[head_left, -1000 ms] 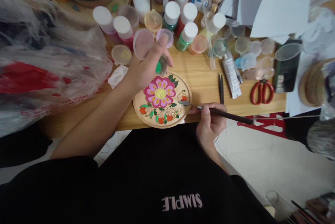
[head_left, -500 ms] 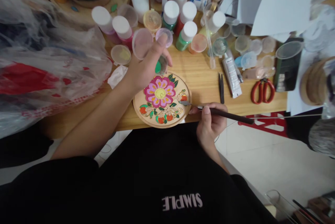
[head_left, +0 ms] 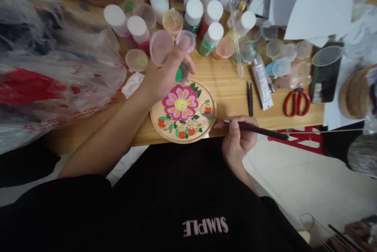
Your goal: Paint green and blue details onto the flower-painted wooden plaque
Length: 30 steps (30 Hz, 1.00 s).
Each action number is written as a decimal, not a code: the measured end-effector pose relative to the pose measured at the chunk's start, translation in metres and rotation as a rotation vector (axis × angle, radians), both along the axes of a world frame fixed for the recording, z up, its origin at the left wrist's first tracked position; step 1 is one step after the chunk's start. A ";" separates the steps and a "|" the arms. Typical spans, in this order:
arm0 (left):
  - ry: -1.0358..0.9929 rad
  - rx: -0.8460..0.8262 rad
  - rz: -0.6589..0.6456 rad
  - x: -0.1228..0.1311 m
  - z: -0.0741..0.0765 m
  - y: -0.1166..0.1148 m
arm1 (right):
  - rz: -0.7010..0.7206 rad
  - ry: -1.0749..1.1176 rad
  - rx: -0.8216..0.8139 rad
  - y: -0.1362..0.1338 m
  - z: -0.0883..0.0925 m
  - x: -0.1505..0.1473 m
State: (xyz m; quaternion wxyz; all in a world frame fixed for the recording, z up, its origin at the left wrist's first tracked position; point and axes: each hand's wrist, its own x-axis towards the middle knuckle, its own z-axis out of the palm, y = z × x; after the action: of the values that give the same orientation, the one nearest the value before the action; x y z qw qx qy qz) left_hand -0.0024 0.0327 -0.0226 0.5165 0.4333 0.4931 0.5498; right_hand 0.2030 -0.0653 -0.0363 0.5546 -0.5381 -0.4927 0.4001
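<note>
A round wooden disc painted with a pink flower, green leaves and orange fruit lies at the near edge of the wooden table. My left hand is closed around a small clear cup of green paint just above the disc. My right hand grips a dark-handled tool with a small metal tip; its tip rests at the disc's right edge.
Paint bottles with white caps and small lidded cups crowd the back of the table. Tweezers, a white tube, red scissors and a dark measuring cup lie to the right. Plastic bags fill the left.
</note>
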 end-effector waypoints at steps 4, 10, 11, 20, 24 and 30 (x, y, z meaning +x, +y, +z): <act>0.023 0.001 -0.002 0.000 0.001 0.000 | 0.002 0.024 0.022 0.001 0.001 -0.001; 0.033 -0.014 0.011 0.001 0.000 -0.001 | 0.000 -0.005 0.023 0.001 0.001 -0.001; 0.036 -0.017 0.013 0.000 0.000 -0.001 | 0.004 -0.005 0.023 0.001 0.001 -0.001; 0.014 0.002 -0.011 -0.001 -0.002 0.000 | 0.008 -0.035 0.019 0.001 0.002 -0.001; 0.050 -0.020 -0.010 -0.001 -0.001 0.001 | 0.019 -0.019 0.003 0.001 0.002 -0.001; 0.033 -0.014 -0.004 -0.001 -0.001 0.001 | 0.015 0.006 0.017 0.001 0.002 -0.001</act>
State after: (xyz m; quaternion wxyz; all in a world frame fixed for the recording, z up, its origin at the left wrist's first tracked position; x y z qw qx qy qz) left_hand -0.0032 0.0339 -0.0239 0.5123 0.4398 0.5046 0.5381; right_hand 0.2020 -0.0644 -0.0339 0.5577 -0.5284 -0.4985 0.4016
